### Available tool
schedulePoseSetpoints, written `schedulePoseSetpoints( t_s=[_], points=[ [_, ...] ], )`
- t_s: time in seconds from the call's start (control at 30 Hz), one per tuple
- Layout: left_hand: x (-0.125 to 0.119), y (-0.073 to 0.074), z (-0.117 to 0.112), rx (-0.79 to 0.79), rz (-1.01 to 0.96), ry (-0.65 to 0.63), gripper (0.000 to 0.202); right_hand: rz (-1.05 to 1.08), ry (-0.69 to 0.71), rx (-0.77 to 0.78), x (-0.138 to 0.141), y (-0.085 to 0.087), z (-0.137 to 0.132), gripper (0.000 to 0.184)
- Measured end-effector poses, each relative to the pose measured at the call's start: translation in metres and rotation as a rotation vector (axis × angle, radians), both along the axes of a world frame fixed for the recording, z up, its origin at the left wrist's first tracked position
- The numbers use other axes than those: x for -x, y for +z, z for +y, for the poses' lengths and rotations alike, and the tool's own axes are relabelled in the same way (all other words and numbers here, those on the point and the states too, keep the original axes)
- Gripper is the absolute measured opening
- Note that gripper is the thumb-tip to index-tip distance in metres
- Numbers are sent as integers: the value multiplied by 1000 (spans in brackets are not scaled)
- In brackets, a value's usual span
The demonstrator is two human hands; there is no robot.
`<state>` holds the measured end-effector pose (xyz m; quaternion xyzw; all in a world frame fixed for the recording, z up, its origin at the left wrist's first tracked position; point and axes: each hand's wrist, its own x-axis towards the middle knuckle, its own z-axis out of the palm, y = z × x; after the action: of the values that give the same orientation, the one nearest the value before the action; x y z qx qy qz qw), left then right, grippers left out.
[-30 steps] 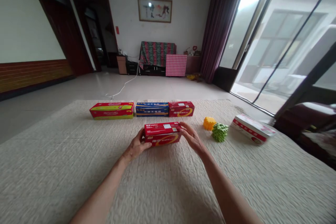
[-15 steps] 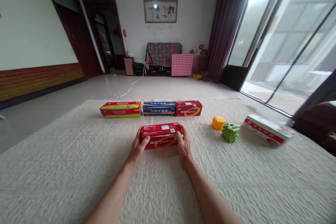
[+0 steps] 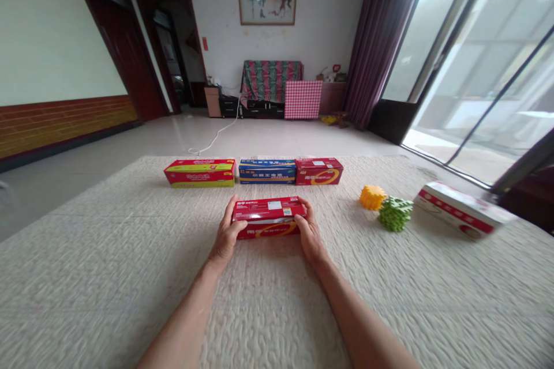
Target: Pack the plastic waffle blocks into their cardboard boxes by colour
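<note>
Your left hand and right hand are part-closed around opposite ends of the near red box, thumbs on its front, short of the quilt's far edge. Best press evenly from both ends, holding it level. Fingertips behind it and its underside are hidden; the quilt's near edge is cut off.

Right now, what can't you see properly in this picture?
All from the head view:
- Inside the held red Nanfu box, between left hand and right hand: hidden by its cardboard.
- Its underside: hidden by its front, so I can't tell whether it touches the cream quilted cover.
- Its finest print: too small.
- The far right end of the white-and-red carton: blurred.
- Both forearms: cut off by the bottom edge.
</note>
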<state>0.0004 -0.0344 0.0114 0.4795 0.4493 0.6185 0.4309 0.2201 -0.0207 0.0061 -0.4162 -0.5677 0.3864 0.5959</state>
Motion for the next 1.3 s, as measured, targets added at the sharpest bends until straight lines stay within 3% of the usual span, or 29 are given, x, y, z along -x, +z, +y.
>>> schedulePoseSetpoints(
  t_s=[0.4,0.8,1.07,1.3],
  points=[
    [-2,7,8,57,-14,56,79,18,51,-10,-1,-2,5,63],
    [6,15,5,99,33,-37,83,16,115,70,-1,4,12,82],
    [4,12,10,112,-64,1,81,77,51,143,7,17,5,79],
    [10,14,9,134,-49,-32,81,23,80,130,4,23,-4,69]
  ],
)
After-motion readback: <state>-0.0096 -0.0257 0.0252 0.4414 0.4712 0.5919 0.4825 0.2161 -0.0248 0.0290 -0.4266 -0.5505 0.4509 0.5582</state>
